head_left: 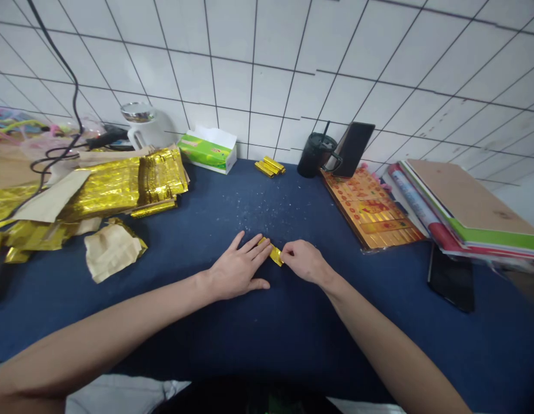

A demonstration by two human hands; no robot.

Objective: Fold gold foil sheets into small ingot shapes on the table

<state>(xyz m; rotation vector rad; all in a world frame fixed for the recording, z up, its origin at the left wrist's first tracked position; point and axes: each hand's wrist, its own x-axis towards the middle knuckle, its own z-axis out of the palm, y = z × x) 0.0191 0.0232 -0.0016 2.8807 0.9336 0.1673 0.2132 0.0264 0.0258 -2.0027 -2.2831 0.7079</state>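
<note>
Head view: the left hand (241, 267) lies flat, fingers spread, over a small gold foil strip (276, 256) midway between the front and back edges of the surface (388, 293). The right hand (308, 262) is curled, its fingertips at the strip's right end; whether they pinch it, I cannot tell. Folded gold pieces (270, 167) lie near the back edge, between a tissue box (206, 152) and a black mug (310, 158).

Peripheral items near the tiled wall (275, 57).
A white mug (151, 133) with a metallic lid stands left of a green tissue box (206, 154). A black handled cup (311, 158) stands beside a tilted, dark-screened device (357, 148). At right, a black phone (452, 283) lies at the near side of stacked folders (478, 201).
</note>
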